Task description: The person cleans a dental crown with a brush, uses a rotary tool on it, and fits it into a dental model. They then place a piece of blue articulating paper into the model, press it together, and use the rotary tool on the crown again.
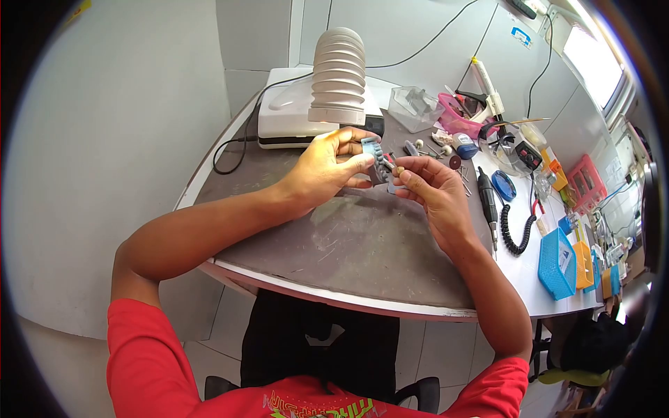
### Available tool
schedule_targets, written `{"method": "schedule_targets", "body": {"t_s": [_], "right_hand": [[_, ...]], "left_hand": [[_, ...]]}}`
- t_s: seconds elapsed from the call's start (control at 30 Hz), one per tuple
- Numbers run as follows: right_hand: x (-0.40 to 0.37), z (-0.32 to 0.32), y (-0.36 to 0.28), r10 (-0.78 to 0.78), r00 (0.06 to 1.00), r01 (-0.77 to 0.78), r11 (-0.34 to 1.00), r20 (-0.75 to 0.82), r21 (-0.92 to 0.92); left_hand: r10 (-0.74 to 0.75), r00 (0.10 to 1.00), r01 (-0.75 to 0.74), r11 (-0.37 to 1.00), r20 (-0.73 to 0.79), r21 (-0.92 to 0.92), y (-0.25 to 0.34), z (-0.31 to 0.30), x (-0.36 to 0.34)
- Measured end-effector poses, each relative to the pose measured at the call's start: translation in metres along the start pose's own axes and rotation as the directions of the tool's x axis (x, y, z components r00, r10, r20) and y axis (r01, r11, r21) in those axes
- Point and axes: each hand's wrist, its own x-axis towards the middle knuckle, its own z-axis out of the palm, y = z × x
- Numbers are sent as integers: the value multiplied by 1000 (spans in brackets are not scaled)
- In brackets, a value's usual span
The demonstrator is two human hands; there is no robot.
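Left hand [327,167] closed around a blue-grey toothed dental model [374,155], held above the grey-brown mat [341,244]. Right hand [435,195] pinches a small tan piece [398,171] just beside it. White ribbed hose [339,73] behind.

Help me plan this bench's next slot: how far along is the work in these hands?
Done, it seems: both pieces are off the table. In hand: the left hand holds a blue-grey toothed piece; the right hand pinches a small tan piece close by. Remaining, probably: finishing with and setting down both; whether they touch is unclear. The black handpiece lies unheld.
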Motion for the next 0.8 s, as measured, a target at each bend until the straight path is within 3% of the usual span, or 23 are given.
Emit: {"method": "schedule_targets", "body": {"t_s": [0.07, 0.4, 0.8], "right_hand": [[0, 0, 0, 10, 1000, -10, 1000, 4, -2], [1, -1, 3, 33, 999, -36, 996, 42, 76], [-1, 1, 1, 115, 993, -116, 990, 7, 84]], "left_hand": [[-38, 997, 43, 997, 70, -61, 3, 2, -3], [-100, 990, 109, 990, 98, -90, 6, 4, -5], [-14, 985, 34, 993, 171, -115, 1, 1, -5]]}}
